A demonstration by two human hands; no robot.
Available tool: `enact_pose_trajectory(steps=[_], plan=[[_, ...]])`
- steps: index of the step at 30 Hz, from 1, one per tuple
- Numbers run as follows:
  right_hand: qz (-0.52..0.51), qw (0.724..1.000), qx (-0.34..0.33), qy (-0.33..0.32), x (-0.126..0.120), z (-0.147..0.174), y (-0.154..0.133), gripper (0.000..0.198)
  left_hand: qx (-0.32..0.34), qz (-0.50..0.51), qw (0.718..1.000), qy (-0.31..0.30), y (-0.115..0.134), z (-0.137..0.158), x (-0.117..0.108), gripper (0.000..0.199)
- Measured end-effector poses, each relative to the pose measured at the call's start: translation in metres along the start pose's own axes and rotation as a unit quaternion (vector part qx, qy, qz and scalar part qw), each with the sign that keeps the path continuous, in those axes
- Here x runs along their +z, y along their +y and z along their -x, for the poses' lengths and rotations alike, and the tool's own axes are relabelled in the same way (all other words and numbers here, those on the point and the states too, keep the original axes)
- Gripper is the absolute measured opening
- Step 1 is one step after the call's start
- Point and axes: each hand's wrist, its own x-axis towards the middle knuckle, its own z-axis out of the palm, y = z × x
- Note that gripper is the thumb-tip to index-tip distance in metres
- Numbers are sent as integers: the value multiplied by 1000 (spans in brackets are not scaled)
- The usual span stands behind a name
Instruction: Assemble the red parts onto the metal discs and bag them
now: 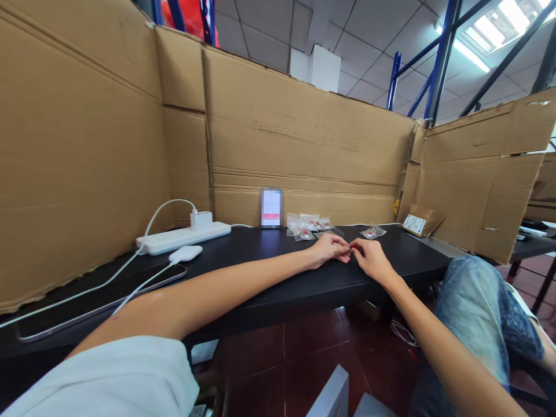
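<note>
My left hand [332,249] and my right hand [369,253] meet over the dark table [278,278], fingertips pinched almost together. Between them is a tiny thing with a hint of red and a thin pale part, too small to name. Just behind my left hand lies a pile of small clear plastic bags [303,226] with little red items inside. One more clear bag [373,232] with a red item rests apart, behind my right hand.
A phone-like screen [271,207] leans on the cardboard wall [304,139]. To the left are a white power strip [186,236], a white charging puck [186,253], cables and a dark tablet [104,301]. A labelled brown packet [422,221] stands right. A person's denim-covered knee [473,307] juts in nearby.
</note>
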Motion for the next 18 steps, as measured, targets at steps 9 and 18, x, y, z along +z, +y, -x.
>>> enact_pose_trajectory(steps=[9, 18], plan=[[-13, 1000, 19, 5, 1, 1, -4, 11, 0, -17, 1000, -1, 0, 1, -2, 16], [-8, 999, 0, 32, -4, 0, -11, 9, 10, 5, 999, -49, 10, 7, 1, 23]])
